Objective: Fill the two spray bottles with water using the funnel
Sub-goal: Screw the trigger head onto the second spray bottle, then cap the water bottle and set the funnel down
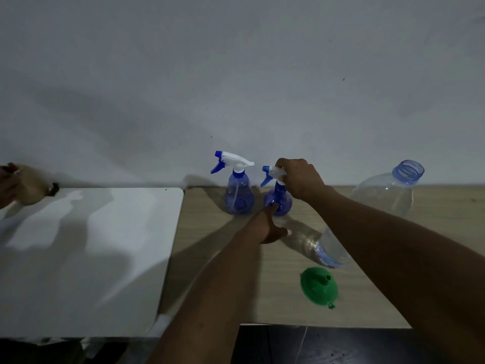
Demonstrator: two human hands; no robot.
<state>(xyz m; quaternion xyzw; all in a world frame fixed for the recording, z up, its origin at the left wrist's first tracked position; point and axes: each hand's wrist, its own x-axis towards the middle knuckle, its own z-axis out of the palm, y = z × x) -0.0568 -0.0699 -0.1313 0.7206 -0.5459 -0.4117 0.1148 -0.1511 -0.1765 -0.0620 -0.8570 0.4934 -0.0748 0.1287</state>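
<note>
Head cam, pretty dim lighting. Two blue spray bottles stand side by side at the back of the wooden desk [210, 258], close to the wall. The left spray bottle [238, 195] sits untouched with its white and blue trigger head on. The right spray bottle [278, 199] is the one being handled: the right hand [301, 179] has its grip wrapped over the white trigger head, fingers curled tight around it, while the left hand [267, 227] reaches in low with its fingertips touching the round belly of the same bottle and the thumb spread out to the side, so that grip is loose and wide rather than clamped.

The green funnel [319, 287] lies upside down, spout pointing up, on the desk near the front edge, well apart from both spray bottles. A big clear water bottle [385, 195] with a blue open neck stands on the right, partly hidden behind the right forearm.

A white desk [91, 245] butts up against the wooden one on the left. At the far left edge someone else's hand [8, 185] shows, holding something tan that I can't make out.
</note>
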